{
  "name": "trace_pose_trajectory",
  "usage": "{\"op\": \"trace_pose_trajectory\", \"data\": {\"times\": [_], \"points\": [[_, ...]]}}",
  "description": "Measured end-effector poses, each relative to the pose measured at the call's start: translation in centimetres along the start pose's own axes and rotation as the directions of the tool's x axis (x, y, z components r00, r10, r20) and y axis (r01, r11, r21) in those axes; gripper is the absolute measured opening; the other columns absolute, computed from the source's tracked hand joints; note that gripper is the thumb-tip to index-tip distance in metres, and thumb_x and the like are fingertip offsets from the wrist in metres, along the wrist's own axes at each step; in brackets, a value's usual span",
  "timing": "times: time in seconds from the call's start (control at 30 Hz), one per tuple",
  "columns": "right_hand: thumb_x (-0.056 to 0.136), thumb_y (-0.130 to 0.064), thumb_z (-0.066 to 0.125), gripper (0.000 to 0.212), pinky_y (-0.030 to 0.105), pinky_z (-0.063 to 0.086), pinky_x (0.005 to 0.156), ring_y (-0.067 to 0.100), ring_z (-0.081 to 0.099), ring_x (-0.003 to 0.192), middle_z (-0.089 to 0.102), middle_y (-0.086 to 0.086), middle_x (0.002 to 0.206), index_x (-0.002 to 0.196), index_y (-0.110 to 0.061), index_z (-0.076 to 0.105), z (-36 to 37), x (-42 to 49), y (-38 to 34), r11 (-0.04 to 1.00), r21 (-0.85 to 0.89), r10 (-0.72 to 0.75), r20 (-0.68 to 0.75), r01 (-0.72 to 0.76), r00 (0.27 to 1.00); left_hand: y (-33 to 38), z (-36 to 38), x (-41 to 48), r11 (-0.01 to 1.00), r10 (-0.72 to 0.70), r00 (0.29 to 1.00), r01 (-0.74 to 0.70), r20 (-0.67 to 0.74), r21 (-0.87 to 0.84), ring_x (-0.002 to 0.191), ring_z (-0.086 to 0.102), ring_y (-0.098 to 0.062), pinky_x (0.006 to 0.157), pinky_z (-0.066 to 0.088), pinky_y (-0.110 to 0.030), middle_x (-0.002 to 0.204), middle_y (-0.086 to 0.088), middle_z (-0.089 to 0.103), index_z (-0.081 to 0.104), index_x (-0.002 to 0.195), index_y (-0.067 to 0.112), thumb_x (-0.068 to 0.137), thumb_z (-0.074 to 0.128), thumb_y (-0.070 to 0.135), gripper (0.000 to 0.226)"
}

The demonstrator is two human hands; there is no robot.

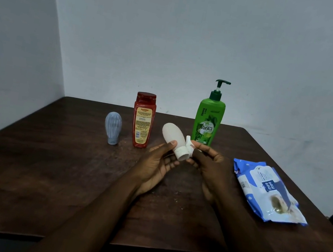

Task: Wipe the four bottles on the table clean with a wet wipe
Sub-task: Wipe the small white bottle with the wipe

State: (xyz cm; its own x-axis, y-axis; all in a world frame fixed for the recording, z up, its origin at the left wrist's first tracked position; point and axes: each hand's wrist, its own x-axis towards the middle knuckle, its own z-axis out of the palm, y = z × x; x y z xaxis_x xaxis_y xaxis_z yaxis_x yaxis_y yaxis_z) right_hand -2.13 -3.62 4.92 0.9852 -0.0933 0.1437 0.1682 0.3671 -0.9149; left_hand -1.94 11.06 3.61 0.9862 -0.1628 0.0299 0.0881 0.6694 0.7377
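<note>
Left hand (155,163) is gripping the white bottle (172,137), right hand (209,166) is pinching the wipe (188,145) and cleaning its cap — the body probably needs turning next.

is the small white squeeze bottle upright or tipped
Tipped: the small white squeeze bottle slants in the left hand, cap end low toward the right hand, which pinches a white wipe.

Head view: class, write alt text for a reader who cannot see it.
The left hand grips a small white bottle over a dark table; the right hand pinches a white piece by its cap. Behind stand a grey bottle, a red bottle and a green bottle; a wipes pack lies at right.
</note>
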Motion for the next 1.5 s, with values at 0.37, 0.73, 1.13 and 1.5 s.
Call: {"op": "trace_pose_trajectory", "data": {"times": [0.37,0.73,1.13,1.5], "points": [[0.083,0.001,0.072,0.032,0.009,0.047,0.088,-0.006,0.06,0.105,0.065,-0.011,0.109,0.111,-0.016,0.074,0.5,-1.7,0.0,0.438,-0.623,-0.705,0.209,0.648,0.677,0.2,-0.3,0.2,0.974,-0.064,0.997,0.07,0.034,-0.217,0.095,0.076,-0.028,0.073,0.064,-0.033,0.107,-0.024,0.075,0.056,0.122,0.001,0.075,0.073,0.009,0.05],[0.084,0.006,0.069,0.03,0.021,0.051,0.092,0.014,0.066,0.103,0.069,0.005,0.109,0.11,-0.008,0.073,0.1,-3.2,1.2,0.255,-0.637,-0.715,0.382,0.727,0.585,0.3,-0.9,0.4,0.968,-0.057,0.997,0.068,0.053,-0.243,0.097,0.075,-0.027,0.094,0.052,-0.042,0.115,-0.025,0.072,0.057,0.125,-0.003,0.082,0.069,0.011,0.047],[0.087,-0.01,0.072,0.033,0.007,0.048,0.079,-0.009,0.061,0.098,0.066,-0.012,0.103,0.112,-0.031,0.069,0.5,-1.4,-1.0,0.522,-0.64,-0.617,0.173,0.563,0.768,0.3,-0.6,0.3,0.98,-0.026,0.999,0.033,0.042,-0.195,0.086,0.077,-0.025,0.069,0.063,-0.032,0.103,-0.022,0.076,0.059,0.117,0.0,0.077,0.071,0.008,0.043],[0.084,-0.018,0.077,0.023,0.024,0.056,0.083,0.002,0.067,0.092,0.073,-0.007,0.099,0.106,-0.02,0.075,-1.5,-2.9,0.1,0.553,-0.738,-0.365,0.203,0.387,0.909,-0.1,-1.0,0.6,1.0,0.027,0.998,-0.026,0.061,-0.009,0.093,0.076,-0.02,0.074,0.062,-0.032,0.103,-0.013,0.077,0.068,0.114,0.007,0.081,0.071,0.016,0.035]]}}
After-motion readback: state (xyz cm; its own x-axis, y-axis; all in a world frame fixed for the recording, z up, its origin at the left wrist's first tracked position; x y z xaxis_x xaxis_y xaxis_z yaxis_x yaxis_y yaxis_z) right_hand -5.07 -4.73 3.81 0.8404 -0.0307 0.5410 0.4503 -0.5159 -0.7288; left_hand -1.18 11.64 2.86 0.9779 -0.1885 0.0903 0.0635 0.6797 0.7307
